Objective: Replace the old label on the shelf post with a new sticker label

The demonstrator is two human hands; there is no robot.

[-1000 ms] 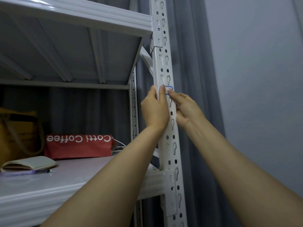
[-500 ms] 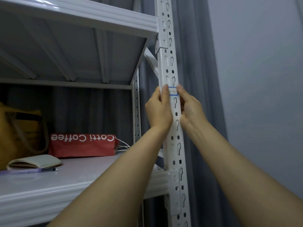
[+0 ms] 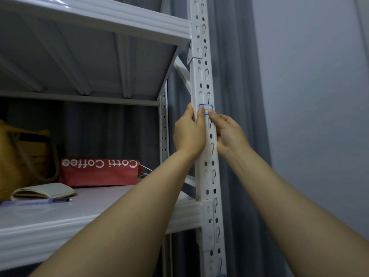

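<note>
Grey curtains [image 3: 235, 76] hang behind a white metal shelf [image 3: 60, 232] whose post [image 3: 203, 172] carries a blue-edged label [image 3: 207, 107] just above both hands. The left hand [image 3: 188, 134] grips the post, thumb tip on the label's left end. The right hand [image 3: 229, 134] holds nothing; one fingertip presses the label's lower right corner, the other fingers loosely curled. A red coffee bag [image 3: 99, 174] lies on the shelf.

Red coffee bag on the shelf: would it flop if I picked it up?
Probably floppy: the red coffee bag looks like creased paper. Likely light, since only thin string handles show at its end. Unlikely to roll, because its sides look flat.
</note>
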